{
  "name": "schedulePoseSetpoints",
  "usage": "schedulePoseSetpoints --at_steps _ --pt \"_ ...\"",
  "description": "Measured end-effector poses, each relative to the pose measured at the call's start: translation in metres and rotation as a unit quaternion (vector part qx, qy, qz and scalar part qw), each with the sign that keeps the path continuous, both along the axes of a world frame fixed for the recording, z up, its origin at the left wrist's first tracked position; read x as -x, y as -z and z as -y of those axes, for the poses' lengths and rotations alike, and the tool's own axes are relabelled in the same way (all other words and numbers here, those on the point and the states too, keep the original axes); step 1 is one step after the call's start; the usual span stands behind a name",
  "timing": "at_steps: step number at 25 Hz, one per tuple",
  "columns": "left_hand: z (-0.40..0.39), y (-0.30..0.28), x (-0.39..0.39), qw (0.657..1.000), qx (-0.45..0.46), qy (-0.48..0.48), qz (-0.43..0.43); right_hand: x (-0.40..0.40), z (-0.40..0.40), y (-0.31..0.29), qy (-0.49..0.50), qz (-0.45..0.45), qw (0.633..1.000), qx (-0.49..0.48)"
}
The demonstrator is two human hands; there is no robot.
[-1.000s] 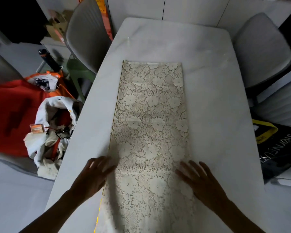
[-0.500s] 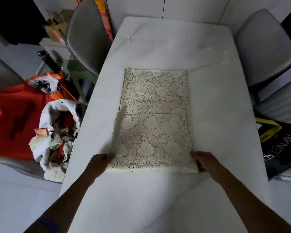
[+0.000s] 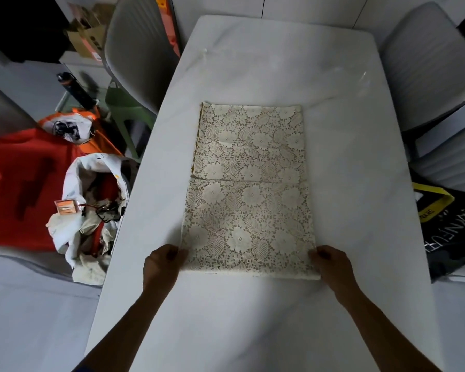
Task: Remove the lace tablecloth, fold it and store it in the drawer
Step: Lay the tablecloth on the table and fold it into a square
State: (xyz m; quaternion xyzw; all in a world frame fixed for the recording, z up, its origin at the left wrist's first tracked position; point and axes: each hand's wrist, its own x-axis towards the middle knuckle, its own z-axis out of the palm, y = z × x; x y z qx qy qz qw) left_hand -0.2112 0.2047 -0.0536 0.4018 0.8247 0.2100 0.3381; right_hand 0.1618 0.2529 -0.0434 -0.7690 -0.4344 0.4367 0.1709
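Note:
The cream lace tablecloth [image 3: 249, 189] lies folded into a long rectangle on the white marble table [image 3: 360, 162]. A folded-over top layer covers its near half, and the layer's edge runs across the middle. My left hand [image 3: 163, 264] grips the near left corner of the fold. At the near right corner, my right hand [image 3: 330, 264] grips the cloth with curled fingers. No drawer is in view.
Grey chairs stand at the far left [image 3: 137, 49] and far right [image 3: 430, 65] of the table. On the floor to the left lie a white bag of clutter [image 3: 91, 210] and red fabric [image 3: 19, 183]. A black and yellow bag [image 3: 454, 224] sits at the right.
The long strip of lace that hung over the near table edge has been folded up onto itself, halving its length. Both hands went from flat on the cloth to gripping the near corners.

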Motion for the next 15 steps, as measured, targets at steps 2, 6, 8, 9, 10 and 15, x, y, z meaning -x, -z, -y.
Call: schedulePoseSetpoints --at_steps 2,6,8,9,10,15 --pt "0.002 0.002 -0.005 0.999 -0.005 -0.040 -0.015 0.004 0.002 0.003 -0.002 0.022 1.000 -0.017" --pt "0.003 0.002 -0.017 0.997 -0.002 -0.055 -0.059 0.007 0.010 0.007 0.018 0.096 0.993 -0.063" --pt "0.002 0.000 -0.021 0.994 -0.027 -0.034 -0.100 0.016 0.010 0.007 0.017 0.140 0.986 -0.088" --pt "0.001 0.001 -0.022 0.991 -0.036 -0.005 -0.125 0.021 0.010 0.008 -0.003 0.187 0.977 -0.107" --pt "0.002 0.002 -0.022 0.990 -0.043 0.024 -0.134 0.027 0.013 0.009 -0.025 0.223 0.966 -0.125" --pt "-0.006 -0.001 -0.017 0.997 0.039 -0.065 0.008 0.025 0.020 0.015 0.048 0.090 0.994 -0.038"
